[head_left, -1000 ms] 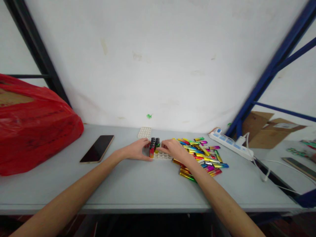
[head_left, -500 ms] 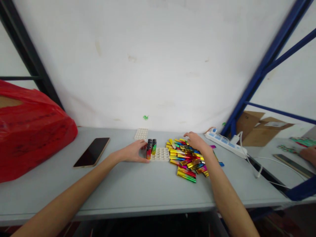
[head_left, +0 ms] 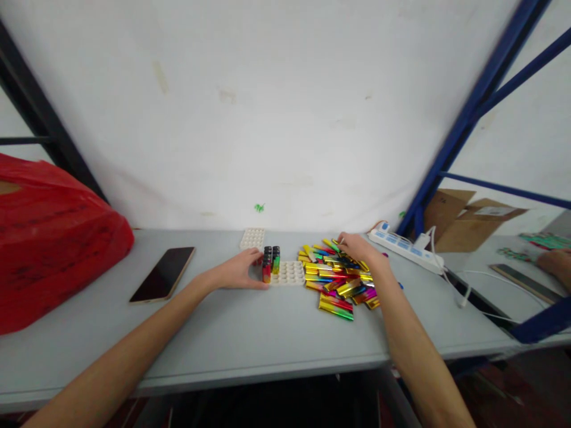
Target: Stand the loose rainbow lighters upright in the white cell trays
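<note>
My left hand (head_left: 238,270) curves around the left end of a white tray with round holes (head_left: 292,273). Its thumb lies along the front corner and its fingers bend behind, gripping that end. Several shiny lighter-like pieces with black tops (head_left: 266,270) stand upright in two short rows there, red-gold and green-gold. To the right lies a loose pile of the same shiny pieces (head_left: 336,273), gold, red, green, blue and purple. My right hand (head_left: 357,245) reaches over the pile's far side, fingers bent and closed at a piece there. The fingertips are partly hidden.
Behind is a second white tray (head_left: 252,238). A phone (head_left: 164,274) and a red plastic bag (head_left: 57,238) are at left. A white power strip (head_left: 408,249) with cables lies right, by a blue metal frame (head_left: 464,137) and cardboard box (head_left: 473,223). Another person's hand (head_left: 557,261) shows far right.
My right hand's fingers have drawn down and closed at the far side of the pile, disturbing some pieces. My left hand keeps its place at the tray. The whole view has shifted slightly.
</note>
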Demonstrator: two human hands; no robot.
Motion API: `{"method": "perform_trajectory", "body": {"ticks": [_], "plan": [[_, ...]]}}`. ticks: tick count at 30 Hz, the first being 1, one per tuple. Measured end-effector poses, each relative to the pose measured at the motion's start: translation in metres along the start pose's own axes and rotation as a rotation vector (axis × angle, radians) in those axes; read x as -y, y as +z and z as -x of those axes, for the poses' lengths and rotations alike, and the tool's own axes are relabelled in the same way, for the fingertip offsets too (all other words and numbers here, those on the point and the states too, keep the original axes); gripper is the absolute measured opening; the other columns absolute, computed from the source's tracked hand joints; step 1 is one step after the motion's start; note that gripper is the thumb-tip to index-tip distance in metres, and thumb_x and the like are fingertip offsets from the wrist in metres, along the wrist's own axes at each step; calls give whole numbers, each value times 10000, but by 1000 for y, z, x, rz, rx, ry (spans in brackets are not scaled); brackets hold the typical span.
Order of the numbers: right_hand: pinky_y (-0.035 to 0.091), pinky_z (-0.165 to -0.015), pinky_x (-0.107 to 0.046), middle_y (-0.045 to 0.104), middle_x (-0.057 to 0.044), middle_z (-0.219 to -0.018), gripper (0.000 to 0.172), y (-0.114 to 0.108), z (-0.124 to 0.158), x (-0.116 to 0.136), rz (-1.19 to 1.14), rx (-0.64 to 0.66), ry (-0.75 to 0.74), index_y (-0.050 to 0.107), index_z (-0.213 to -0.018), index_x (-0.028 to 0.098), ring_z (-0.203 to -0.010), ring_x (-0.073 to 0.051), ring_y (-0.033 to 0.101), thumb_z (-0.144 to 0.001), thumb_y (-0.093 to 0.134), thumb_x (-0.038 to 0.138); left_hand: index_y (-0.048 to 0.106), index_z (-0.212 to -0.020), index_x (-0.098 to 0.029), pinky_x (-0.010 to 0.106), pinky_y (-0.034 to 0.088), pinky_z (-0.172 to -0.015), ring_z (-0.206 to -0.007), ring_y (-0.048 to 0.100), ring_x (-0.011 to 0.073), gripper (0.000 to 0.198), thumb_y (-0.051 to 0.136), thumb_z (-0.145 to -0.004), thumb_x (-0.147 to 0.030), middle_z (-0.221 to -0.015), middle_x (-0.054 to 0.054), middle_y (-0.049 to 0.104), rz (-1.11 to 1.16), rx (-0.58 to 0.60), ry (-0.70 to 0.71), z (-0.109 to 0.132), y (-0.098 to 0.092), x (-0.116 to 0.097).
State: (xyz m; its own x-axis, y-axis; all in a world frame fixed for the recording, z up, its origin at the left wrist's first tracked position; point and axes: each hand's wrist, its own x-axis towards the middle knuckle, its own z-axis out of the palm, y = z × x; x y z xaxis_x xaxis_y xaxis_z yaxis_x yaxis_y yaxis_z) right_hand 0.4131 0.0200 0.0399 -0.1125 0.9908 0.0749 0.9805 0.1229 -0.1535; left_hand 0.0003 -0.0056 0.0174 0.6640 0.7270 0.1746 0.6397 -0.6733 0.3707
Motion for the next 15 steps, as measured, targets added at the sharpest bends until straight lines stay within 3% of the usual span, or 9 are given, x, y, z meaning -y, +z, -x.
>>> {"method": "perform_trajectory", "body": {"ticks": [4, 8, 12, 15], "plan": [[482, -851, -261, 833, -135, -1071, 352, -7, 1, 15, -181, -169, -97, 731, -1275, 150, -994, -226, 762, -1123, 452, 301, 689, -1166, -180, 464, 556, -1042, -1119, 676, 366, 721, 839, -728, -733, -1196, 140, 698, -14, -4, 11, 0, 0, 1], [468, -789, -283, 822, -78, -954, 358, -1, -4, 41, -450, -265, -243, 805, -1066, 182, -869, -220, 716, -1043, 557, 439, 693, -1142, -188, 449, 554, -1036, -1118, 677, 360, 706, 834, -730, -743, -1175, 126, 706, -26, -15, 23, 0, 0, 2], [358, -607, -287, 609, 13, -610, 510, 17, -9, 68, -652, -283, -200, 721, -783, 187, -603, -163, 509, -879, 691, 687, 688, -1138, -182, 458, 557, -1018, -1116, 671, 363, 700, 826, -739, -740, -1168, 131, 702, -14, -3, 28, 0, 0, 1], [341, -583, -283, 488, 37, -576, 634, 27, -5, 86, -797, -246, -240, 578, -681, 213, -591, -148, 456, -896, 578, 810, 686, -1141, -178, 466, 555, -1012, -1105, 671, 362, 706, 822, -741, -744, -1162, 132, 699, -15, -7, 29, 0, 0, 1]]}}
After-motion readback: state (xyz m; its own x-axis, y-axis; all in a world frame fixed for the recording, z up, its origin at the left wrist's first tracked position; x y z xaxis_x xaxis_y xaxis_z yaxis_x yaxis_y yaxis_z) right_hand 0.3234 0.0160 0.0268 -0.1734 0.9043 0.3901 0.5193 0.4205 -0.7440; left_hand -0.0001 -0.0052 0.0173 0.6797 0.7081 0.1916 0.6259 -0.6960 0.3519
